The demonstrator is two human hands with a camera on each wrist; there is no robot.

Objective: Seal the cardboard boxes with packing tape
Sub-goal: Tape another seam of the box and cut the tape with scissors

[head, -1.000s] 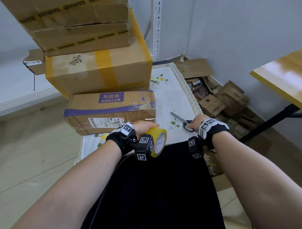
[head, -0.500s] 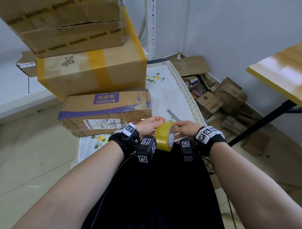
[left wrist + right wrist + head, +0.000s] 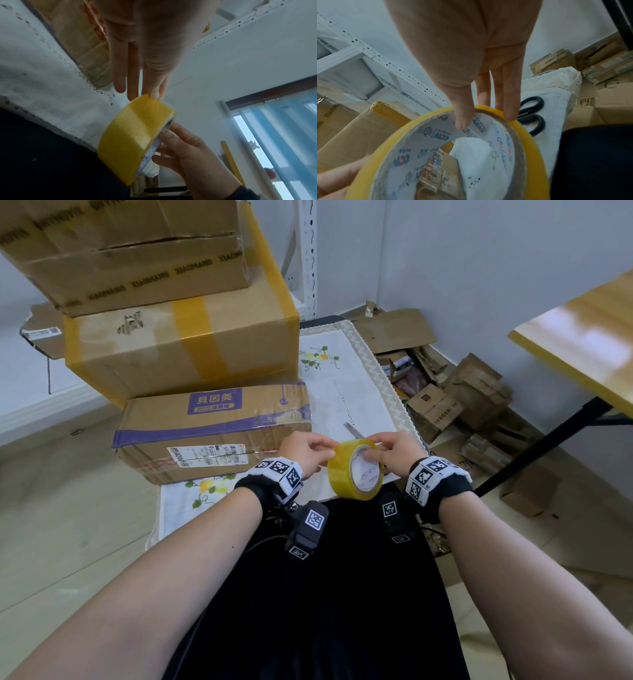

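A yellow packing tape roll (image 3: 356, 474) is held upright over the table's near edge, between both hands. My left hand (image 3: 325, 448) pinches its top left edge; in the left wrist view the thumb (image 3: 155, 94) presses on the roll's (image 3: 135, 135) outer band. My right hand (image 3: 371, 451) grips the roll with the thumb (image 3: 462, 121) inside the printed core and the fingers over the yellow rim (image 3: 536, 148). Just behind the hands lies a flat cardboard box with a purple band (image 3: 212, 433).
Two bigger boxes (image 3: 181, 350) (image 3: 130, 251) are stacked behind the flat one. Scissors (image 3: 354, 431) (image 3: 532, 115) lie on the flowered white cloth (image 3: 342, 381). Flattened and small boxes (image 3: 455, 395) litter the floor at right, beside a wooden table (image 3: 582, 337).
My right hand left the scissors on the cloth and came over to the roll. The roll has risen a little, and both hands now hold it.
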